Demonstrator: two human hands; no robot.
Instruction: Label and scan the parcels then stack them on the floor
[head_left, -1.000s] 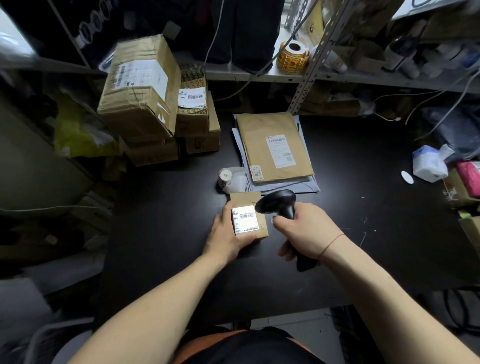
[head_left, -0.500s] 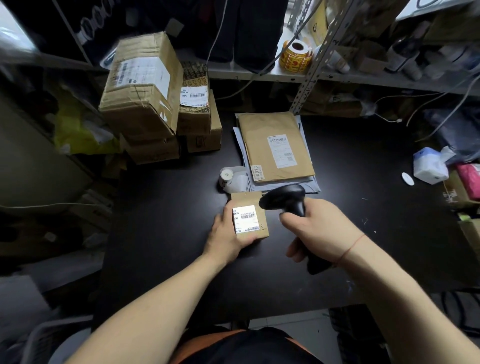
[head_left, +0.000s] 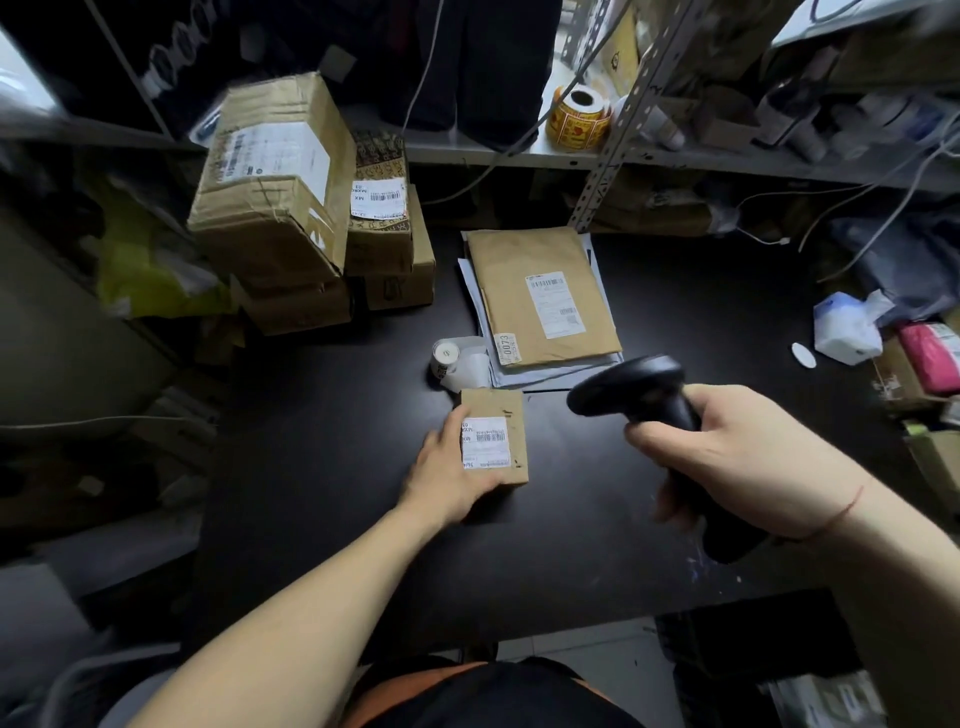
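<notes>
A small brown parcel (head_left: 506, 415) with a white barcode label lies on the black table (head_left: 322, 509). My left hand (head_left: 444, 475) grips its left side and near corner. My right hand (head_left: 727, 462) is closed around the handle of a black barcode scanner (head_left: 631, 392), held off to the right of the parcel with its head facing left. Behind the parcel sit a roll of white labels (head_left: 449, 358) and a labelled brown padded envelope (head_left: 535, 291) on top of grey mailers.
Several labelled cardboard boxes (head_left: 275, 176) are stacked at the table's back left. A metal shelf (head_left: 613, 153) with a yellow sticker roll (head_left: 579, 117) and cables runs along the back. A white tissue pack (head_left: 844, 330) and a pink packet (head_left: 932, 356) lie at the right edge.
My right hand has carried the scanner rightward, away from the small parcel. The bright scan light on the label is gone. My left hand stays on the parcel.
</notes>
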